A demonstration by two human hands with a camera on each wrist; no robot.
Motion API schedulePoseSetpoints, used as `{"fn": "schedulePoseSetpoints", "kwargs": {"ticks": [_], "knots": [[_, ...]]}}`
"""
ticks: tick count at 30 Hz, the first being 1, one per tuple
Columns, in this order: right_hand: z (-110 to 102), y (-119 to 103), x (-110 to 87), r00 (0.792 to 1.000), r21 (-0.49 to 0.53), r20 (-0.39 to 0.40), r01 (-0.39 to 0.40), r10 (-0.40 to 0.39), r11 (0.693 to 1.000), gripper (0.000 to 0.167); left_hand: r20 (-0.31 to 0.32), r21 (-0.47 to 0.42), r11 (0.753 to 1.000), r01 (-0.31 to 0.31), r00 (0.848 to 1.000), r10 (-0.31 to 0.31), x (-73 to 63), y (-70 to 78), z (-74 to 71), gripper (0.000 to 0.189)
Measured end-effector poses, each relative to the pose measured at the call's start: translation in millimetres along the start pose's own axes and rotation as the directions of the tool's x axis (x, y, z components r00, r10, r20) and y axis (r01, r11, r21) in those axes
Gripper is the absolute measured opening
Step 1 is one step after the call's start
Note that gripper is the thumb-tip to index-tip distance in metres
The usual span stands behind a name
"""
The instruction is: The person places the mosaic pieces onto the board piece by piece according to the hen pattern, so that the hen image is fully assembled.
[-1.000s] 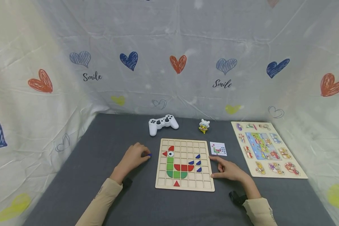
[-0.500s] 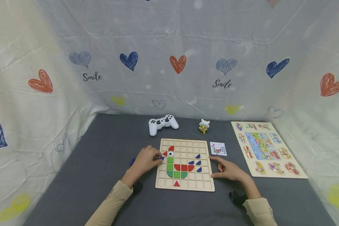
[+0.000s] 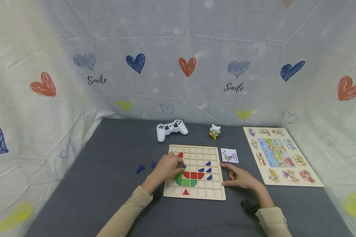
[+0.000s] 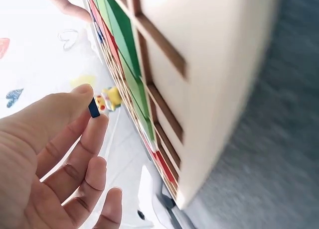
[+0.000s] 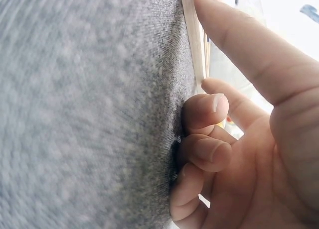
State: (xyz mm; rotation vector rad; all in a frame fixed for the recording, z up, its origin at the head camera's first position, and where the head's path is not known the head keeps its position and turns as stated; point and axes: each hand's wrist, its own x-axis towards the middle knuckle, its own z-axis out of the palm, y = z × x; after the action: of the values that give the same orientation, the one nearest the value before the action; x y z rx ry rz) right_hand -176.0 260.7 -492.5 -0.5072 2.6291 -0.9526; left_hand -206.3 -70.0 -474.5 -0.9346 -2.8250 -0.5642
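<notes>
My left hand point(image 3: 167, 166) reaches over the left part of the wooden grid board point(image 3: 204, 193). Between thumb and forefinger it pinches a small blue puzzle piece point(image 4: 94, 108); the other fingers are loosely bent. The hand hides part of the bird-like pattern, where a red half-round piece point(image 3: 193, 175), green pieces point(image 3: 186, 182) and a red triangle point(image 3: 186, 191) show. Several blue pieces point(image 3: 208, 170) sit in the right-hand squares. At the board's right edge, my right hand point(image 3: 241, 178) touches the rim with thumb and forefinger spread apart, remaining fingers bent on the cloth.
Loose blue pieces point(image 3: 140, 169) lie left of the board, with another blue piece point(image 3: 153, 164) near the left wrist. A pattern card point(image 3: 229, 155) lies to the right. Behind are a white game controller point(image 3: 171, 130) and a small figurine point(image 3: 215, 131). A picture puzzle point(image 3: 280, 177) lies far right.
My left hand has moved right from the table beside the board to above its left squares, carrying the blue puzzle piece. Loose blue pieces have come into sight behind it. The right hand stays put.
</notes>
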Motion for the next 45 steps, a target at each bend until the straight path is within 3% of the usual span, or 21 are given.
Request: {"fn": "schedulePoseSetpoints", "kwargs": {"ticks": [8,14,21,29,45], "knots": [[-1.0,-1.4,-0.7,1.000,0.002,0.002,0.003,-0.003,1.000,0.077,0.035,0.000,0.999,-0.040,0.999,0.040,15.9,10.5,4.5,0.012],[0.0,0.6,0.0,1.000,-0.002,0.002,0.006,-0.006,1.000,0.077,0.069,-0.009,1.000,-0.016,0.998,0.016,27.6,18.9,7.1,0.011],[0.7,1.6,0.4,1.000,-0.005,0.004,0.007,-0.007,1.000,0.077,0.086,-0.006,0.999,-0.044,0.995,0.045,39.8,23.2,12.4,0.009],[0.9,1.1,-0.3,1.000,-0.010,0.005,0.003,-0.003,1.000,0.077,0.142,0.030,0.999,-0.028,0.990,0.024,56.9,30.9,19.4,0.008],[-0.1,-0.4,-0.2,1.000,0.004,0.007,0.008,-0.008,1.000,0.077,0.232,0.058,0.991,-0.118,0.967,0.102,91.3,50.3,29.2,0.011]]}}
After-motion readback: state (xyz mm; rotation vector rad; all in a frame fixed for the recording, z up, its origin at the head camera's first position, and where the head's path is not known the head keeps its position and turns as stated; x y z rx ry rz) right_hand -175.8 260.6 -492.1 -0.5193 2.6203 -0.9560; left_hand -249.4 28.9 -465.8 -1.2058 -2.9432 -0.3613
